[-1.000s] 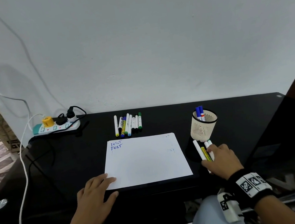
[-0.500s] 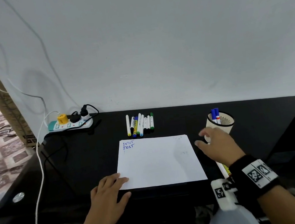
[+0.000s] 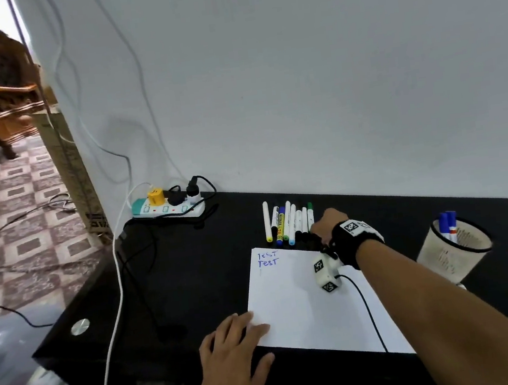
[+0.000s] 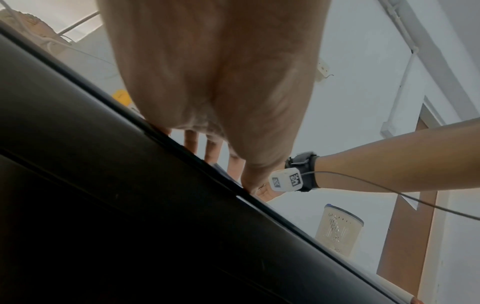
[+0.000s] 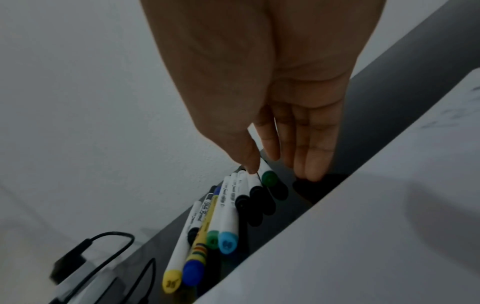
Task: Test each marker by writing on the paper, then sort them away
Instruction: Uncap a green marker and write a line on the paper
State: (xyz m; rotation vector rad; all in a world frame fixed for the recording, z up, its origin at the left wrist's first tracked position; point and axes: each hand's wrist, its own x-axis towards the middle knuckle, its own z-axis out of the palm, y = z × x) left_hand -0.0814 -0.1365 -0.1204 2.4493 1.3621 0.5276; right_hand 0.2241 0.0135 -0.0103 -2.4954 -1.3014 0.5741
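Note:
A row of several capped markers [image 3: 287, 220] lies at the back of the black table [image 3: 177, 280], just beyond the white paper [image 3: 307, 306] with "TEST" written twice in blue. My right hand [image 3: 317, 228] reaches over the paper to the row's right end. In the right wrist view its fingers are nearly straight, and the thumb tip touches the white barrel of the green-capped marker [image 5: 269, 178], which still lies on the table. My left hand [image 3: 246, 329] lies flat on the paper's near left corner. A beige pen cup [image 3: 449, 252] at the right holds two blue markers [image 3: 448, 225].
A power strip [image 3: 169, 206] with plugs and trailing cables sits at the table's back left by the wall. A white cable [image 3: 116, 287] hangs over the left edge. My right wrist camera's black lead [image 3: 367, 309] crosses the paper.
My right hand left the markers beside the cup and moved left and back across the paper to the marker row. The view has turned left. My left hand stayed on the paper.

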